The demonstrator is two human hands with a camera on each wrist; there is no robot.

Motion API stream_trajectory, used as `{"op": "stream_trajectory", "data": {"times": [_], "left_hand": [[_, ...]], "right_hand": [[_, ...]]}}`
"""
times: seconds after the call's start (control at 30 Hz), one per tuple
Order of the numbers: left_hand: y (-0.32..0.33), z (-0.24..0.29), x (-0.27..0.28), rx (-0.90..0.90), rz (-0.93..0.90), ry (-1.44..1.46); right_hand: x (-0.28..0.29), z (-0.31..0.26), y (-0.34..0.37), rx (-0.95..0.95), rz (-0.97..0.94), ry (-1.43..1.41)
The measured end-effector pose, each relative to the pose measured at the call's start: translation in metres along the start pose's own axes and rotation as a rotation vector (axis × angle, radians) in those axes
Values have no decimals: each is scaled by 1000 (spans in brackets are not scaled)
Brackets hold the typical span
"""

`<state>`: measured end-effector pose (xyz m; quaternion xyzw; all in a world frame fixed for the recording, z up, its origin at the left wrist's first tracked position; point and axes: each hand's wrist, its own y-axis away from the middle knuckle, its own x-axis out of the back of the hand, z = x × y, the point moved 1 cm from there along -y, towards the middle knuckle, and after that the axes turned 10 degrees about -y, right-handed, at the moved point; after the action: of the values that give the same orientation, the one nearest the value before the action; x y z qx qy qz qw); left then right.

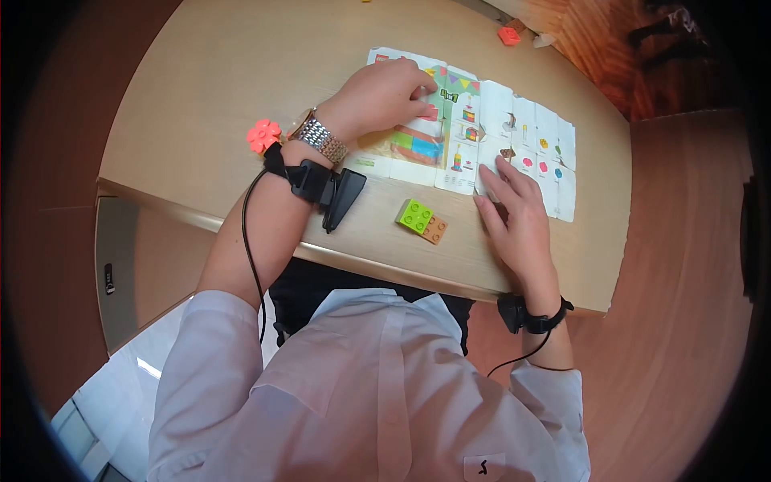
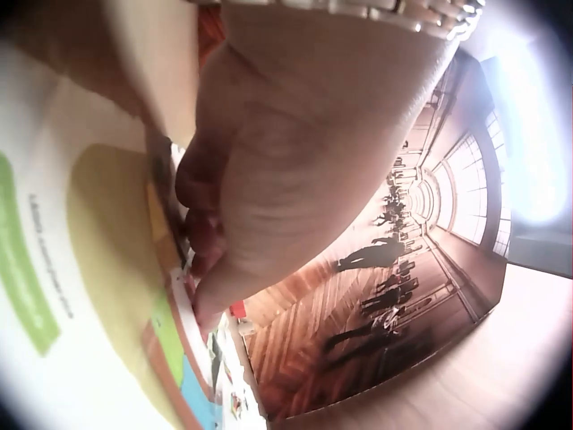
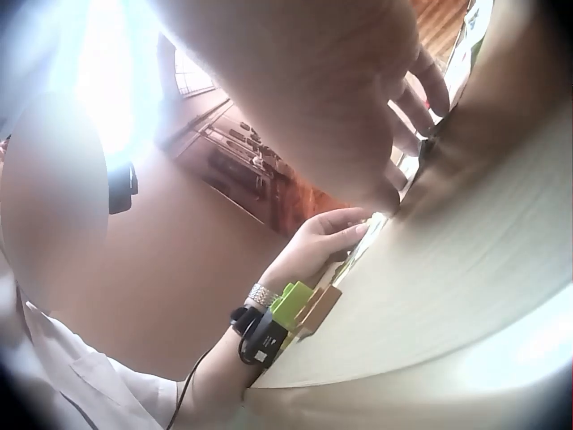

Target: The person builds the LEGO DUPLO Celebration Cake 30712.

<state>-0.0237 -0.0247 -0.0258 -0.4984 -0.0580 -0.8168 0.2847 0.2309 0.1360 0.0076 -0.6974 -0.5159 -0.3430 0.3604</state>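
Note:
A creased, unfolded instruction leaflet with printed block pictures lies on the table. Over its left part is my left hand, fingers loosely bent and fingertips at the printed cake; nothing shows in its grasp. In the left wrist view the left hand has its fingertips down at the paper. My right hand rests with relaxed, spread fingers at the leaflet's lower edge, holding nothing. Between the hands, near the table's front edge, a lime green block sits joined on a tan block.
A coral flower piece lies left of the left wrist, partly behind the strap. At the far right edge of the table are a coral block and other small pieces. The wooden table has a rounded front edge close to the body.

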Motion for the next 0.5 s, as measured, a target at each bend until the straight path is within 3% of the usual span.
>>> {"op": "stream_trajectory", "data": {"times": [0.5], "left_hand": [[1, 6, 7, 28, 6, 38]], "right_hand": [[0, -12, 0, -49, -15, 23]]}}
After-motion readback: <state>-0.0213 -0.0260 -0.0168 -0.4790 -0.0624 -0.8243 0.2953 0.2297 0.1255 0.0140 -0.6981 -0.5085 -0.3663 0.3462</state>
